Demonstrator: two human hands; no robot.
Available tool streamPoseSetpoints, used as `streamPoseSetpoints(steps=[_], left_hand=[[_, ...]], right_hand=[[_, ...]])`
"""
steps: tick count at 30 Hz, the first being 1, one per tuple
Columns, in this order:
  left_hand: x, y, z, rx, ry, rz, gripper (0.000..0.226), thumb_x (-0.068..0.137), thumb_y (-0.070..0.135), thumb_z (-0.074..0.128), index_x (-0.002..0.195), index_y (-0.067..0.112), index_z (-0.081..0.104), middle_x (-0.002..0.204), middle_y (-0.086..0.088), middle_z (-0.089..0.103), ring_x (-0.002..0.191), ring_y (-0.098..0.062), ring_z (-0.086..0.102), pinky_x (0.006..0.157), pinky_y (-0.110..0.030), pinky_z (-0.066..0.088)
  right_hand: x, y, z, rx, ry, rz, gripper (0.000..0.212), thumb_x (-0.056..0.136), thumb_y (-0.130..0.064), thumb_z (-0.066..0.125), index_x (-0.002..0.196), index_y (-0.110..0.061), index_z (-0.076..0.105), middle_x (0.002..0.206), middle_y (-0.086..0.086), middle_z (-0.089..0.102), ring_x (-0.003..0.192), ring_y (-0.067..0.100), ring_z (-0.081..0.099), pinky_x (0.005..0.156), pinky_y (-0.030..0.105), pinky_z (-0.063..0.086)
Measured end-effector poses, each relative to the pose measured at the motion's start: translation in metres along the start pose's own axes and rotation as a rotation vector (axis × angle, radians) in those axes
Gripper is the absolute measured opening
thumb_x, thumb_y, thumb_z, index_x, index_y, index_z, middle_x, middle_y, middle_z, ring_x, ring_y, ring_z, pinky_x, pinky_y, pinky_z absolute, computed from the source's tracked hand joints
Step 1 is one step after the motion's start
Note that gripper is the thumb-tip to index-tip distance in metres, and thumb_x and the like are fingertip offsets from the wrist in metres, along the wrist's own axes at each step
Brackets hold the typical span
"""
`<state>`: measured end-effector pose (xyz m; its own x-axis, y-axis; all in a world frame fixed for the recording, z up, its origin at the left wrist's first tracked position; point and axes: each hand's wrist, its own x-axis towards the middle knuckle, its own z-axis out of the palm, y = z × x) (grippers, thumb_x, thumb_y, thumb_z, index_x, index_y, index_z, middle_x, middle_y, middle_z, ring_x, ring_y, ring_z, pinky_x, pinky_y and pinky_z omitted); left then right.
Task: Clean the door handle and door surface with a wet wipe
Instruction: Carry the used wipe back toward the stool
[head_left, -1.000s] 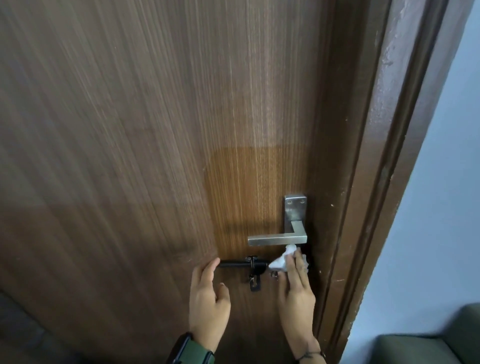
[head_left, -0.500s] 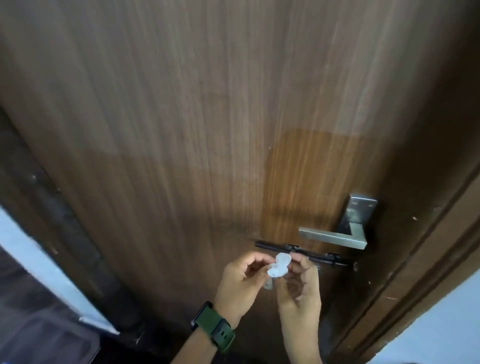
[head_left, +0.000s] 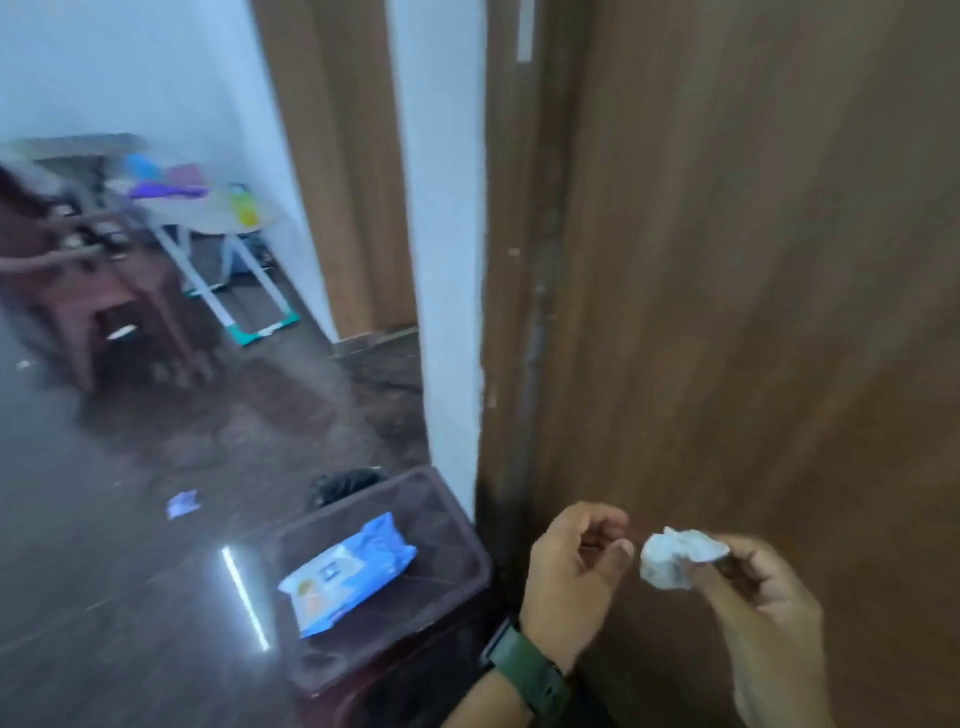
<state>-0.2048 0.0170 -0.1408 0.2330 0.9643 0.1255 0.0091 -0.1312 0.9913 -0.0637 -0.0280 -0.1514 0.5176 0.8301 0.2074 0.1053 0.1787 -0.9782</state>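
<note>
- Evidently the right hand (head_left: 769, 618) is pinching the crumpled wet wipe (head_left: 675, 558) at lower right, probably spent.
- Left hand (head_left: 576, 577) is hanging loosely curled, holding nothing, beside the door (head_left: 753, 260).

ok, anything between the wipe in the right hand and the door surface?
Nothing visible. The right hand pinches the crumpled wet wipe just in front of the bare door surface. The left hand sits beside it, left of the wipe, not between. The door handle is out of frame.
</note>
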Motion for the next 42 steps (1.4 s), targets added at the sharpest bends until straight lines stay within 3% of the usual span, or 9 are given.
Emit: streamPoseSetpoints(steps=[6, 10, 13, 16, 19, 24, 34, 38, 42], left_hand=[[0.012, -0.025, -0.147, 0.052, 0.337, -0.070, 0.025, 0.080, -0.001, 0.058, 0.084, 0.024, 0.061, 0.082, 0.001, 0.064, 0.072, -0.004, 0.058, 0.074, -0.019, 0.048], [0.015, -0.045, -0.214, 0.054, 0.495, -0.130, 0.025, 0.079, -0.005, 0.057, 0.083, 0.019, 0.061, 0.082, -0.002, 0.063, 0.074, -0.014, 0.058, 0.073, -0.023, 0.048], [0.024, -0.060, -0.245, 0.025, 0.613, -0.187, 0.026, 0.080, -0.007, 0.055, 0.082, 0.018, 0.061, 0.081, -0.003, 0.063, 0.075, -0.016, 0.058, 0.074, -0.030, 0.049], [0.037, -0.077, -0.265, -0.006, 0.700, -0.234, 0.024, 0.080, -0.007, 0.054, 0.084, 0.014, 0.063, 0.080, -0.002, 0.064, 0.072, -0.009, 0.058, 0.073, -0.023, 0.049], [0.053, -0.097, -0.278, 0.029, 0.786, -0.294, 0.023, 0.081, -0.006, 0.054, 0.086, 0.014, 0.064, 0.080, -0.001, 0.066, 0.068, -0.007, 0.058, 0.062, -0.011, 0.046], [0.096, -0.132, -0.297, 0.049, 0.953, -0.399, 0.025, 0.081, -0.003, 0.055, 0.082, 0.021, 0.064, 0.080, -0.001, 0.068, 0.070, -0.012, 0.061, 0.062, -0.013, 0.049], [0.194, -0.223, -0.381, 0.266, 0.985, -0.533, 0.022, 0.081, 0.004, 0.052, 0.081, 0.023, 0.063, 0.078, 0.000, 0.067, 0.073, -0.019, 0.062, 0.070, -0.031, 0.051], [0.232, -0.260, -0.408, 0.330, 0.918, -0.597, 0.019, 0.081, 0.005, 0.049, 0.085, 0.017, 0.063, 0.081, 0.000, 0.065, 0.074, -0.014, 0.058, 0.072, -0.028, 0.049], [0.247, -0.290, -0.420, 0.390, 0.873, -0.638, 0.018, 0.082, 0.004, 0.048, 0.088, 0.011, 0.063, 0.081, 0.001, 0.060, 0.076, -0.013, 0.054, 0.074, -0.024, 0.043]], right_hand=[[0.023, 0.009, 0.143, 0.100, -0.237, 0.124, 0.028, 0.077, 0.015, 0.063, 0.069, -0.012, 0.065, 0.081, -0.008, 0.076, 0.077, 0.001, 0.069, 0.066, 0.009, 0.053], [0.037, 0.029, 0.221, 0.045, -0.370, 0.157, 0.023, 0.076, 0.011, 0.066, 0.071, -0.011, 0.062, 0.071, 0.000, 0.072, 0.067, 0.007, 0.065, 0.062, 0.010, 0.052], [0.054, 0.052, 0.271, 0.007, -0.439, 0.175, 0.025, 0.076, 0.010, 0.066, 0.072, -0.013, 0.059, 0.071, 0.002, 0.066, 0.068, 0.012, 0.061, 0.063, 0.016, 0.051], [0.078, 0.080, 0.318, -0.021, -0.482, 0.194, 0.033, 0.077, 0.006, 0.067, 0.076, -0.026, 0.059, 0.079, 0.000, 0.063, 0.076, 0.017, 0.061, 0.067, 0.032, 0.052], [0.104, 0.109, 0.367, -0.094, -0.546, 0.176, 0.036, 0.082, 0.003, 0.064, 0.080, -0.032, 0.058, 0.083, -0.005, 0.062, 0.077, 0.013, 0.062, 0.055, 0.022, 0.054], [0.149, 0.169, 0.445, -0.277, -0.738, 0.175, 0.031, 0.083, 0.003, 0.060, 0.078, -0.028, 0.061, 0.083, -0.002, 0.067, 0.082, 0.019, 0.064, 0.074, 0.038, 0.057], [0.177, 0.290, 0.572, -0.500, -0.870, 0.061, 0.023, 0.080, 0.010, 0.051, 0.086, -0.005, 0.068, 0.088, 0.009, 0.070, 0.079, 0.022, 0.061, 0.066, 0.024, 0.043], [0.177, 0.338, 0.600, -0.596, -0.933, 0.131, 0.023, 0.082, 0.006, 0.050, 0.092, -0.004, 0.067, 0.097, 0.011, 0.068, 0.091, 0.025, 0.060, 0.066, 0.019, 0.036], [0.178, 0.372, 0.608, -0.712, -0.974, 0.216, 0.026, 0.083, 0.005, 0.050, 0.099, -0.006, 0.068, 0.110, 0.007, 0.068, 0.104, 0.021, 0.060, 0.079, 0.019, 0.040]])
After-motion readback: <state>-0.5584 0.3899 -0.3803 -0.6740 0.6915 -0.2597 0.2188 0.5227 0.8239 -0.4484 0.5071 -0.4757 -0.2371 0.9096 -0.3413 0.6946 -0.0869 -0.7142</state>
